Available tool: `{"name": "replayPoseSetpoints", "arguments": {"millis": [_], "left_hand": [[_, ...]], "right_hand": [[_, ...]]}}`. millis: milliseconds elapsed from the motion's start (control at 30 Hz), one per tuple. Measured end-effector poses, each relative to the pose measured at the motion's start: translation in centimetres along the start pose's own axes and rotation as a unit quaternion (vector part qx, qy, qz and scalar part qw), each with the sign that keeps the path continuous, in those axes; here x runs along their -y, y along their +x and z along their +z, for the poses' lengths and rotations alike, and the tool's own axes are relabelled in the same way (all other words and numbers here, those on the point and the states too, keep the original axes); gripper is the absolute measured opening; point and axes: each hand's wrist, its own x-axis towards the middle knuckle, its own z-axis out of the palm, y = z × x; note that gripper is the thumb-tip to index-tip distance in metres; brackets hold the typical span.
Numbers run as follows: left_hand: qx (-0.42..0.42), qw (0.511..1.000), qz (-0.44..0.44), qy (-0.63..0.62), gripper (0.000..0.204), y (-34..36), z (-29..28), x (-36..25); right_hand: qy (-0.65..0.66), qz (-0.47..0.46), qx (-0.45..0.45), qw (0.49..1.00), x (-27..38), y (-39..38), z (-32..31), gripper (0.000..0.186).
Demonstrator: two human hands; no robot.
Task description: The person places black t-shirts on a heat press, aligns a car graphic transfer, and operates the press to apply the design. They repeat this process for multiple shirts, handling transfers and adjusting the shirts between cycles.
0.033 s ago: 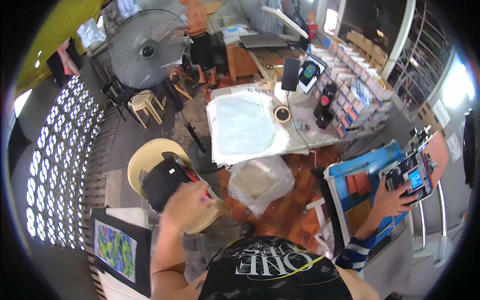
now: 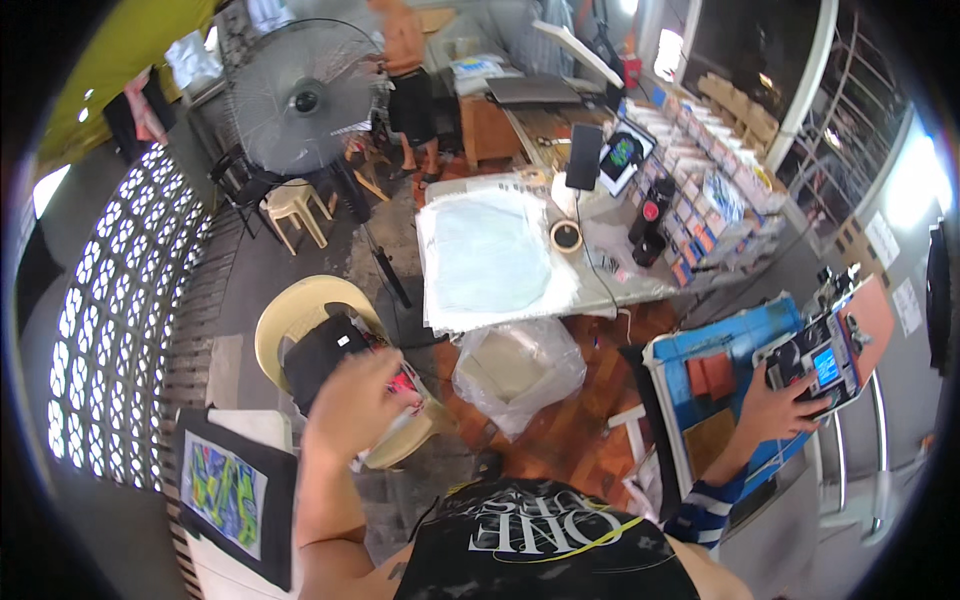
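Observation:
My left hand (image 2: 355, 405) is raised in front of a cream plastic chair (image 2: 285, 305), its fingers bent and smeared by motion, so I cannot tell whether they hold anything. Folded black cloth (image 2: 325, 360) lies on that chair, with a red and pink patch (image 2: 402, 382) showing beside the fingers. At the right, my right hand (image 2: 780, 408) rests with spread fingers against a control box (image 2: 798, 358) that has a lit blue screen (image 2: 825, 367). The box belongs to a machine beside a blue tray-like surface (image 2: 670, 350) carrying reddish-brown pads (image 2: 710, 375).
Ahead stands a table with stacked white sheets (image 2: 490, 260), a tape roll (image 2: 566, 236), a phone (image 2: 583, 155) and racked small packages (image 2: 690, 190). Below it sits a clear plastic bag (image 2: 520, 375). A standing fan (image 2: 303, 97), stool (image 2: 297, 210) and another person (image 2: 405, 80) are farther off; a printed black cloth (image 2: 225, 500) lies left.
My left hand has shifted slightly, showing more of the red and pink patch beside it. My right hand stays on the control box. The whole view has moved a little.

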Motion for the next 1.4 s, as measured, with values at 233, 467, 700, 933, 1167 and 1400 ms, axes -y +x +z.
{"name": "replayPoseSetpoints", "arguments": {"millis": [233, 467, 700, 933, 1167, 1400], "left_hand": [[-0.243, 0.955, 0.057, 0.16, 0.114, 1.5, -4.0, -10.1], [-0.025, 0.998, 0.015, 0.061, 0.103, -2.0, 3.5, -12.1], [0.168, 0.977, -0.129, -0.01, 0.089, -13.1, 4.6, -2.8], [0.138, 0.915, -0.199, -0.322, 0.069, -21.9, 3.5, 4.5], [-0.094, 0.937, -0.262, -0.211, 0.043, -37.2, 4.2, 19.1], [-0.317, 0.854, -0.409, -0.046, 0.019, -54.7, 7.5, 29.8]], "right_hand": [[0.089, -0.005, 0.084, 0.992, -0.6, -0.7, -0.2, 0.082], [0.173, -0.063, 0.102, 0.978, -1.9, -1.6, 0.5, 0.069], [0.415, -0.07, -0.024, 0.907, -4.9, -0.4, -0.3, 0.047], [0.703, -0.033, 0.28, 0.653, -1.3, -1.0, -3.9, 0.028], [0.668, -0.253, 0.484, 0.505, 9.1, -1.0, -12.3, 0.05], [0.641, -0.538, 0.348, 0.423, 31.7, -19.9, -40.6, 0.07]]}}
